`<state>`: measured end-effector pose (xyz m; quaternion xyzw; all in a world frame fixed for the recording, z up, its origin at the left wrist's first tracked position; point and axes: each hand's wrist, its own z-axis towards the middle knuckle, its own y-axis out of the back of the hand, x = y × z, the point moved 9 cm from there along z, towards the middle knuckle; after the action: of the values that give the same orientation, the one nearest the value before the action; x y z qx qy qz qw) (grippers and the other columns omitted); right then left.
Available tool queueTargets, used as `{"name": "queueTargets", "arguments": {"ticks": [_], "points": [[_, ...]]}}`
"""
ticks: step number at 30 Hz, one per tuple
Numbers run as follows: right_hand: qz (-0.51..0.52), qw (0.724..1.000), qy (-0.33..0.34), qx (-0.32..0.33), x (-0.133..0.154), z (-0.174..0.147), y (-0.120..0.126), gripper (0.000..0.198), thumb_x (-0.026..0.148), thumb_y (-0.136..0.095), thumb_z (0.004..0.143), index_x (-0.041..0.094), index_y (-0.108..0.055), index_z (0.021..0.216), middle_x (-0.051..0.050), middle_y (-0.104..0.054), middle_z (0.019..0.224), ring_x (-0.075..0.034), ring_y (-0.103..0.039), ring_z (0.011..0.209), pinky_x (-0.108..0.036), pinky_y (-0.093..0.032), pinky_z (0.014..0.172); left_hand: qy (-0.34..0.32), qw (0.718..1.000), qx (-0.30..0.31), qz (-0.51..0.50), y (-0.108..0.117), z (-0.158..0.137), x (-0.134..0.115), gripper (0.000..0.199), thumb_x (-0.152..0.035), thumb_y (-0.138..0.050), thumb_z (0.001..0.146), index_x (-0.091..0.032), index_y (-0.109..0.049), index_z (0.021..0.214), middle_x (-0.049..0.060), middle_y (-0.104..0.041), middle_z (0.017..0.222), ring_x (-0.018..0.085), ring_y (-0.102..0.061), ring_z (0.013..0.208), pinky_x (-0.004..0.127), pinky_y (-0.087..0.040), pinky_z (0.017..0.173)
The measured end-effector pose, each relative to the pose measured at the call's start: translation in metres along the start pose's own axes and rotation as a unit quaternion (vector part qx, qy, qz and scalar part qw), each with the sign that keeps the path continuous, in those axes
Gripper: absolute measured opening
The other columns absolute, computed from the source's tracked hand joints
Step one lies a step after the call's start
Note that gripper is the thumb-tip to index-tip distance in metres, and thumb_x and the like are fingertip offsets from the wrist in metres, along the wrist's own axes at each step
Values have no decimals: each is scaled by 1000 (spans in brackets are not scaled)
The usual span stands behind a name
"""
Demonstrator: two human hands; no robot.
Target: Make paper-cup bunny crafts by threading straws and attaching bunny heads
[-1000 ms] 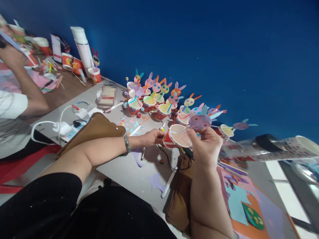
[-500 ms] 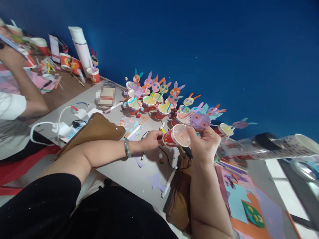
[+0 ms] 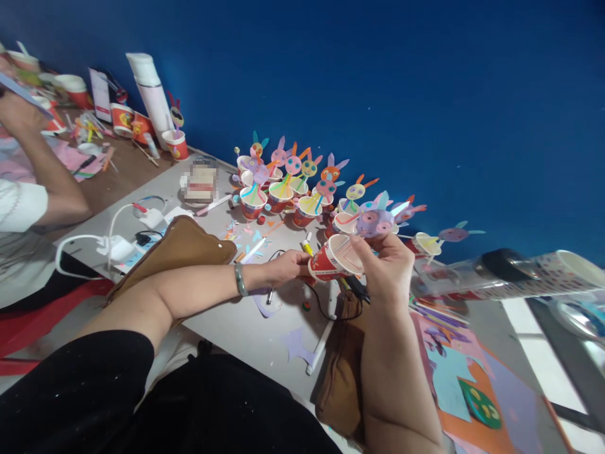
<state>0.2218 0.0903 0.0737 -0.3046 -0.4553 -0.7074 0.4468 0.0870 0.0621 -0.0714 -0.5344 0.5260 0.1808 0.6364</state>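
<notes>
My left hand (image 3: 290,268) is closed on the lower end of a red-and-white paper cup (image 3: 326,261). The cup lies tilted, with its mouth toward my right hand (image 3: 387,265). Between thumb and fingers, that hand pinches a purple paper rabbit head (image 3: 373,222) with pink eyes and pale ears, just above the cup's rim. Pink strips show inside the cup; whether they join the head I cannot make out. Behind them stand several finished paper cups (image 3: 281,195) with coloured paper rabbit heads.
On the grey table (image 3: 227,334) lie paper scraps, a yellow marker (image 3: 307,243) and a brown pouch (image 3: 201,243). A power strip with white chargers (image 3: 116,246) is at left. Beside it another person's arm (image 3: 40,148) reaches in. Clear stacked-cup packaging (image 3: 444,280) lies right, above coloured paper (image 3: 510,384).
The purple rabbit head has turned, so its face and ears show more clearly. My right hand has shifted slightly left and up. My left hand keeps its hold on the cup.
</notes>
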Motion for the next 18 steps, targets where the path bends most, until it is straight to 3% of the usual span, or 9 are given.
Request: {"name": "queueTargets", "arguments": {"ticks": [4,10,18], "points": [[12,1000,1,-2,-1,2,3,28,42,-82,75,19,-73,87,-3,-75,80,-17,-65,70,-32,-54,67,17,1000,18,-16,-1,0,2,52,-40,-99,57,-10,-78,93,7,-74,83,12,-64,70,28,-52,71],[44,996,18,-75,-1,5,18,33,50,-79,79,19,-77,91,-3,-77,81,-18,-68,71,-35,-56,71,23,999,16,-32,2,0,4,54,-38,-101,51,-10,-78,90,7,-75,81,12,-65,69,28,-54,71],[23,988,50,-142,10,2,29,33,51,-80,80,20,-70,76,0,-69,67,-17,-64,63,-33,-53,63,28,999,22,-23,0,0,5,55,-36,-102,50,-11,-79,93,8,-77,91,12,-65,73,27,-54,71]]}}
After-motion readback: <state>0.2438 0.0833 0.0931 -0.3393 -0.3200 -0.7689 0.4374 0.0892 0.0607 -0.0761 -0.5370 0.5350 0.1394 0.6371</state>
